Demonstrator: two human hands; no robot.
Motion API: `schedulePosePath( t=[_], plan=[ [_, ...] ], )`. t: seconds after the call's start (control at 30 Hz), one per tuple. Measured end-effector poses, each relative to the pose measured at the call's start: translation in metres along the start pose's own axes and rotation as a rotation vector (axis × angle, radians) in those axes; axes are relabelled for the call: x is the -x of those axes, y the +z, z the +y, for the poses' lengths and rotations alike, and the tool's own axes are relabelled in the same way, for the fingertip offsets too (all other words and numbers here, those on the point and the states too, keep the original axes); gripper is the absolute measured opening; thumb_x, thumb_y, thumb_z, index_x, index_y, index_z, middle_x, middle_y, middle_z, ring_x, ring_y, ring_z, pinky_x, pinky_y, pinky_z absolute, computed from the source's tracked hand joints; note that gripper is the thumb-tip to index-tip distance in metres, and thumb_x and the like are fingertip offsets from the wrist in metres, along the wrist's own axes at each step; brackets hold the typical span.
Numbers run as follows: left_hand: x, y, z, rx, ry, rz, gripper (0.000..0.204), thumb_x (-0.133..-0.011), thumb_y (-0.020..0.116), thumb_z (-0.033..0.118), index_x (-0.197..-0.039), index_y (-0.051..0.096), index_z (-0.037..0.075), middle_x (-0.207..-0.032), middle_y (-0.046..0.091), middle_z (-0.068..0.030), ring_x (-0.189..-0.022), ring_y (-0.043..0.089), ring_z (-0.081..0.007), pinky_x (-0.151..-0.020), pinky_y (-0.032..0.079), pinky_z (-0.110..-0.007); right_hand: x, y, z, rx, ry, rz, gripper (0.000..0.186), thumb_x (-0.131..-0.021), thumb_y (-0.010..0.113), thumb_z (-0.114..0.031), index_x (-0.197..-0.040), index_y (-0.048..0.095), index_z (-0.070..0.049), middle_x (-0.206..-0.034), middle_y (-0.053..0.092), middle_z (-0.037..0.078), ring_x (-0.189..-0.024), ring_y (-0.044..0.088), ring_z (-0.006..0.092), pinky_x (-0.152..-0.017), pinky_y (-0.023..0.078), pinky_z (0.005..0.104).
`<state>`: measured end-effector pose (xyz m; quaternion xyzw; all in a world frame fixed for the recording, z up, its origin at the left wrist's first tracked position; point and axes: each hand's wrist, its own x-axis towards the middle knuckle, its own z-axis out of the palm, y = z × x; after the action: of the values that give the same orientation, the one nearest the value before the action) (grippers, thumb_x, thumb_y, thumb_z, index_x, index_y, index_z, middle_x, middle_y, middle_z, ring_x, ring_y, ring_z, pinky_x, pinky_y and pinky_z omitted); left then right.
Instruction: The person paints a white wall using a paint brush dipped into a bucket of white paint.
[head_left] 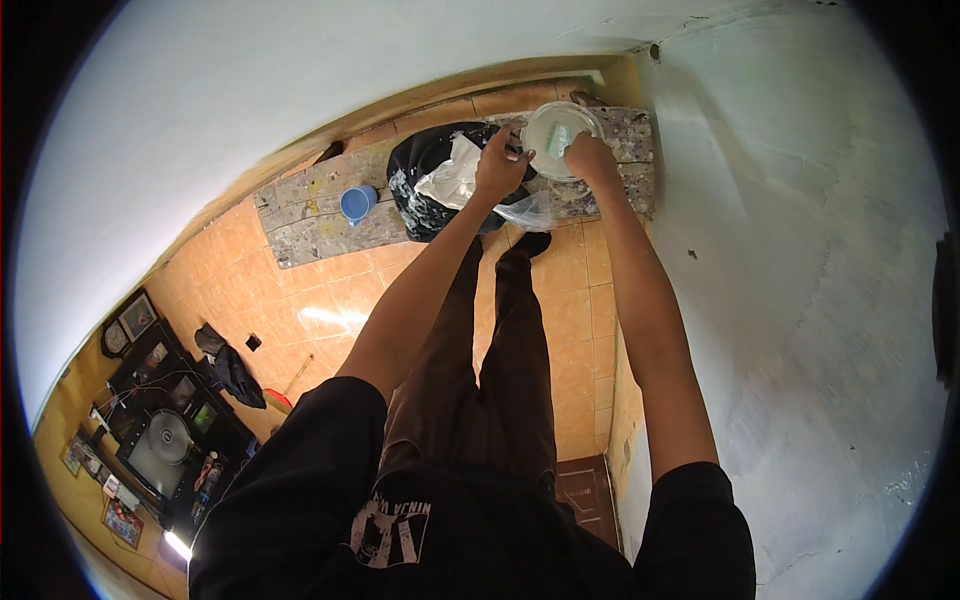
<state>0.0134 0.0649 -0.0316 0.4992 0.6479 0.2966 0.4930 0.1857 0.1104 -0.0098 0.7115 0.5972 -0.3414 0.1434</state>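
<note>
My left hand grips the left rim of a round translucent plastic tub, its fingers curled at the edge. My right hand reaches into the tub from the right, closed on a flat pale green object, perhaps a scraper; its full shape is hidden by my fingers. The tub rests on the right end of a paint-stained plank bench. Just left of it lie a dark bundle with white smears and a crumpled white plastic bag.
A blue mug sits on the bench's left part. Walls stand at the right and above. My legs reach down to the tiled floor. A black cabinet with fan and a dark cloth are at lower left.
</note>
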Motion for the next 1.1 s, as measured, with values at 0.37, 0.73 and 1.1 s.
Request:
schedulePosePath(
  t=[0.37,0.73,1.1],
  plan=[
    [-0.002,-0.002,-0.002,-0.013,-0.011,0.003,0.054,-0.073,0.075,0.014,-0.123,0.056,0.018,-0.088,0.057,-0.0061,-0.071,0.058,-0.0192,-0.067,0.049,-0.033,-0.01,0.008,-0.005,0.0,0.045,0.013,0.036,-0.082,0.047,-0.013,-0.109,0.06,0.007,-0.104,0.065,0.026,-0.1,0.063,0.0396,-0.085,0.051,0.044],
    [-0.001,-0.002,0.003,-0.034,0.021,0.01,0.054,-0.073,0.075,0.014,-0.124,0.055,0.017,-0.087,0.058,-0.0066,-0.071,0.058,-0.0194,-0.065,0.048,-0.033,-0.014,0.01,0.0,-0.012,0.058,-0.012,0.035,-0.081,0.049,-0.015,-0.107,0.061,0.005,-0.104,0.064,0.027,-0.1,0.063,0.0399,-0.086,0.051,0.0447],
    [0.001,-0.003,0.011,-0.013,0.016,0.011,0.055,-0.073,0.075,0.013,-0.123,0.055,0.016,-0.087,0.061,-0.0072,-0.07,0.059,-0.0196,-0.065,0.049,-0.033,-0.018,0.013,0.004,-0.015,0.058,-0.02,0.035,-0.081,0.048,-0.015,-0.106,0.061,0.005,-0.106,0.063,0.028,-0.102,0.062,0.041,-0.087,0.05,0.0458]
  ],
)
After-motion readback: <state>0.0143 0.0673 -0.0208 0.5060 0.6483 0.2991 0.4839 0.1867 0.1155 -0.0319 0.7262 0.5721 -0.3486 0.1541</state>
